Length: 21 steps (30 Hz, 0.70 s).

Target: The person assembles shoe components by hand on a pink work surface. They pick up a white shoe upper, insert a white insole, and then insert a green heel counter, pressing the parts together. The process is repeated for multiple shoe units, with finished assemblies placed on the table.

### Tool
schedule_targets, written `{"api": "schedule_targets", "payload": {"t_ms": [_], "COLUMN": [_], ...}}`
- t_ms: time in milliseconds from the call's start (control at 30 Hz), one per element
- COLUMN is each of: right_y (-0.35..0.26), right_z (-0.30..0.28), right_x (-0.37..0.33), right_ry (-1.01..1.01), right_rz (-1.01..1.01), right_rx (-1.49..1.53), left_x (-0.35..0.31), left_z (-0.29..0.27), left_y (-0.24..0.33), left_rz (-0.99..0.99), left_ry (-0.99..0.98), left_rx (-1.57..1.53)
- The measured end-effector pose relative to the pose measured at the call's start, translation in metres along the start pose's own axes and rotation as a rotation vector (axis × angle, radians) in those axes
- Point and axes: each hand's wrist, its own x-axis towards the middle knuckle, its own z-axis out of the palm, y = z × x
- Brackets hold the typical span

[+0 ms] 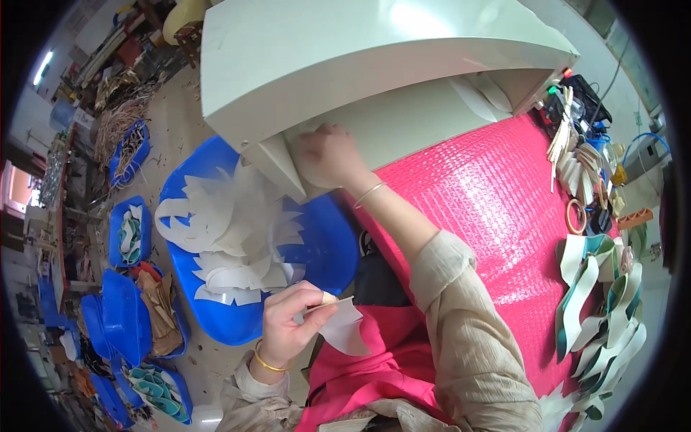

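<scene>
My left hand [291, 324] is closed, pinching a thin white cut piece [344, 330] between thumb and fingers above my lap. Farther forward, my right hand [332, 155] reaches into the left end of the low opening of a large pale-grey machine [374, 61]. Its fingers are bent down around a pale cut piece [314, 175], whose far part the hand hides. At the right end of the same opening lie more white curved pieces [475, 99]. A blue basin [335, 241] left of the machine holds a heap of white pieces [223, 230] with jagged edges.
Pink padded sheeting [468, 194] covers the table in front of the machine. White and green wavy strips [604, 309] are piled at its right, below tools and cords. Several blue bins [126, 313] with cut pieces stand on the floor at the left.
</scene>
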Motion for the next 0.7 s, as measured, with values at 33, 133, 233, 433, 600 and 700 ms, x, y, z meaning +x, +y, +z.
{"api": "schedule_targets", "payload": {"t_ms": [33, 133, 233, 433, 600, 700], "right_y": [0.01, 0.073, 0.204, 0.424, 0.44, 0.445], "right_z": [-0.011, -0.086, -0.202, -0.289, -0.32, -0.337], "right_x": [-0.002, -0.016, -0.044, -0.067, -0.047, -0.054], "right_ry": [0.106, 0.459, 0.712, 0.429, 0.358, 0.49], "right_rz": [0.019, 0.238, 0.31, 0.393, 0.684, 0.79], "right_rx": [0.163, 0.216, -0.208, -0.925, -0.498, -0.147], "left_x": [0.002, -0.007, -0.012, 0.006, 0.041, 0.071], "left_z": [0.003, 0.002, 0.002, 0.022, 0.046, 0.061], "left_y": [0.001, -0.004, -0.011, -0.023, -0.008, -0.008], "left_rz": [0.004, -0.022, -0.113, -0.25, -0.259, -0.368], "left_ry": [-0.014, 0.001, 0.032, -0.008, -0.029, 0.011], "left_rx": [0.018, 0.077, 0.09, 0.066, 0.074, -0.038]}}
